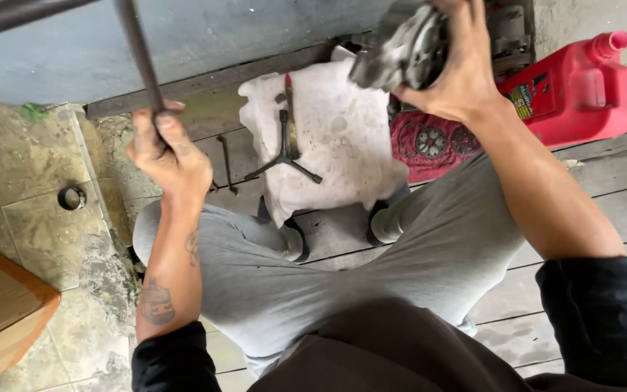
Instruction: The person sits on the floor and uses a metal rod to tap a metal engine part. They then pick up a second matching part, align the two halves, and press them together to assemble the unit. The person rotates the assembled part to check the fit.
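Observation:
My left hand (165, 149) is closed around a thin dark metal rod (138, 51) that rises to the top edge of the view. My right hand (459, 69) grips a greasy grey metal machine part (400, 51) held up at the top right. Between my knees a dirty white cloth (335, 138) lies on the floor. A three-armed black wrench (284, 156) and a slim red-tipped tool (289, 109) rest on it. I squat in grey trousers (371, 268) with black sleeves pushed up.
A red plastic jug (582, 87) lies at the right on grey floorboards (604, 189). A red patterned cloth (437, 145) sits under it. A small metal ring (72, 197) lies on stone tiles at the left, with a brown cardboard box (1, 305) at the lower left.

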